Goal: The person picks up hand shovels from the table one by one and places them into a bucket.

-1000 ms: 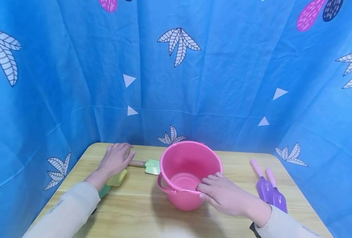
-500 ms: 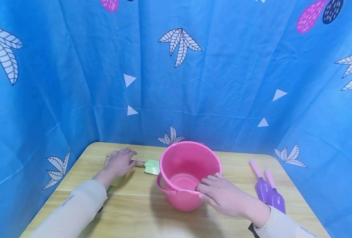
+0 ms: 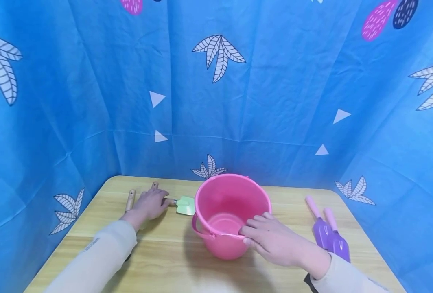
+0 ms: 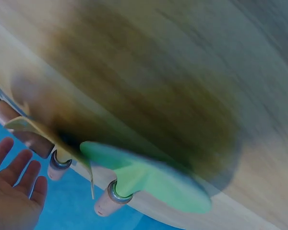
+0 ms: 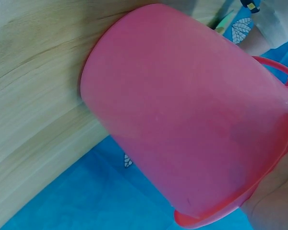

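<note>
My right hand (image 3: 275,240) grips the near rim of a pink bucket (image 3: 225,246), fingers inside and thumb outside. The bucket stands upright on the table, its handle hanging at the left. My left hand (image 3: 151,203) is at the wooden handle of a light green toy shovel (image 3: 185,206); its fingers look only loosely bent in the left wrist view. Under and beside that hand lie a yellow shovel (image 4: 62,143) and a green shovel (image 4: 149,177), both with wooden handles. In the head view the hand and sleeve hide their blades.
Two purple shovels (image 3: 322,232) with pink handles lie side by side at the table's right. The wooden table (image 3: 165,260) has blue patterned cloth (image 3: 216,110) behind it and on both sides.
My left hand has moved right and slightly down, to the light green shovel's handle, uncovering two wooden handle ends. The right hand stays on the bucket's rim.
</note>
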The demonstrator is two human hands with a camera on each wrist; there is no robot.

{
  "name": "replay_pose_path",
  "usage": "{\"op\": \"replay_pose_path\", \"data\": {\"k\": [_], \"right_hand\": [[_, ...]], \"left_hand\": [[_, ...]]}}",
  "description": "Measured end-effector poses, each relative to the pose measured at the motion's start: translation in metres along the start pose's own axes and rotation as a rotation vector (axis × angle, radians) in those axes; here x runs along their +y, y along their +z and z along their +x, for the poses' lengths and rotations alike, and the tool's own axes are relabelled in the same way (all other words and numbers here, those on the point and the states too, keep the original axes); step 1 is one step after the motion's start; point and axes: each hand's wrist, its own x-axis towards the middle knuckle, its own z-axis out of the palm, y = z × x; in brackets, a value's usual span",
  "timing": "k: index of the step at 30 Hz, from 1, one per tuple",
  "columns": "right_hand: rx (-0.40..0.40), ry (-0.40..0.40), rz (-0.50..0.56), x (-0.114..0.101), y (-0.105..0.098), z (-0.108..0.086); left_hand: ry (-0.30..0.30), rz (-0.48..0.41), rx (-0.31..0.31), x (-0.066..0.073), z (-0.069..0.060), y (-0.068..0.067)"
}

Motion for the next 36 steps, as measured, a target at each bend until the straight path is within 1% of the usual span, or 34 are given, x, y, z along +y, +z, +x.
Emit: {"op": "replay_pose_path", "data": {"k": [5,11,18,24,27,31,36], "right_hand": [[0.002,0.002,-0.003,-0.001,0.001,0.0],[0.002,0.0,0.0,-0.002,0.001,0.0],[-0.011,0.01,0.004,-0.002,-0.001,0.001],[-0.017,0.016,0.006,-0.002,-0.001,0.0],[-0.023,0.022,0.008,-0.003,-0.001,0.0],[-0.02,0.026,0.012,-0.003,-0.001,0.001],[-0.015,0.028,0.014,-0.004,0.0,0.0]], "left_hand": [[0.011,0.02,-0.023,0.0,-0.001,0.004],[0.005,0.043,-0.059,-0.001,-0.001,0.009],[0.009,0.066,-0.044,0.0,0.0,0.009],[0.012,0.093,-0.039,0.001,0.0,0.012],[0.031,0.107,-0.021,0.0,0.001,0.015],[0.081,0.122,0.02,-0.002,0.002,0.018],[0.138,0.12,0.06,-0.003,0.0,0.019]]}}
